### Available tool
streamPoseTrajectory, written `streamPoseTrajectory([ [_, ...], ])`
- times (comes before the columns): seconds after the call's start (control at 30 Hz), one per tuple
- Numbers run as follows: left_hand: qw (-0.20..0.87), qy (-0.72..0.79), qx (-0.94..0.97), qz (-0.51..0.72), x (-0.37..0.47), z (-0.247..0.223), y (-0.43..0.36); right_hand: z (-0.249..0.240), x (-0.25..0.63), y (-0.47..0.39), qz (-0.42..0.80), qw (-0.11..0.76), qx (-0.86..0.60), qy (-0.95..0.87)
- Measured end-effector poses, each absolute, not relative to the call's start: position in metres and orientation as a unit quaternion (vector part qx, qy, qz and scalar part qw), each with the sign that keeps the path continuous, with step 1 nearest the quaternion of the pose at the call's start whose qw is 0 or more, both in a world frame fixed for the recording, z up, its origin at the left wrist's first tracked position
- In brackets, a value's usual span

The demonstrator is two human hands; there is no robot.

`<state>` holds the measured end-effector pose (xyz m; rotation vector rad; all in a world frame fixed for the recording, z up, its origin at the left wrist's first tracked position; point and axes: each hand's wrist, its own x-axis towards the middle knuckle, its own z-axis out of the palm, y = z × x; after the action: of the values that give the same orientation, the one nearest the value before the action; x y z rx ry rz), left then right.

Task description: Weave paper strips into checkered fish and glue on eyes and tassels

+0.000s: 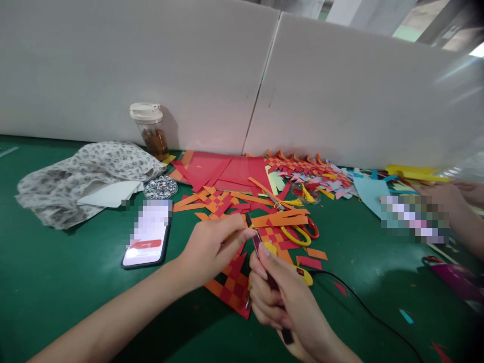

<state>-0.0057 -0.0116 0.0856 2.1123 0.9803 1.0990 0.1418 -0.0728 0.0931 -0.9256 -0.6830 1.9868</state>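
My right hand (278,292) is wrapped round a dark, slim pen-like tool (256,242) that points up and to the left. At the tool's black upper end, the fingers of my left hand (214,247) are pinched together; what they grip is too small to name. Below and behind my hands lie woven red and orange paper strips (232,285). Just beyond them are scissors with yellow and red handles (298,236). Beside my right hand rests a yellow tool with a red switch (302,274) and a black cord.
A phone (149,237), floral cloth (91,171) and lidded cup (151,133) stand left. Red sheets (223,171) and woven strips (302,169) lie at the back. At right are another person's hands (449,206) and a purple object (456,281).
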Motion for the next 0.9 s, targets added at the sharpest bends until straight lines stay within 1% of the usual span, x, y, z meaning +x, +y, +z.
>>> streamPoseTrajectory([
  [0.13, 0.278, 0.364, 0.793, 0.403, -0.0066, 0.0868, -0.0121, 0.0945, 0.1422, -0.0729, 0.782, 0.415, -0.372, -0.28],
  [0.33, 0.273, 0.392, 0.769, 0.425, -0.0112, 0.087, -0.0059, 0.0934, 0.1396, -0.0728, 0.786, 0.418, -0.368, -0.267],
  [0.63, 0.283, 0.356, 0.799, 0.393, -0.006, 0.0825, -0.0102, 0.0901, 0.1425, -0.073, 0.784, 0.415, -0.376, -0.268],
  [0.9, 0.288, 0.377, 0.778, 0.412, -0.0052, 0.0829, -0.008, 0.0921, 0.1419, -0.0748, 0.775, 0.418, -0.387, -0.274],
])
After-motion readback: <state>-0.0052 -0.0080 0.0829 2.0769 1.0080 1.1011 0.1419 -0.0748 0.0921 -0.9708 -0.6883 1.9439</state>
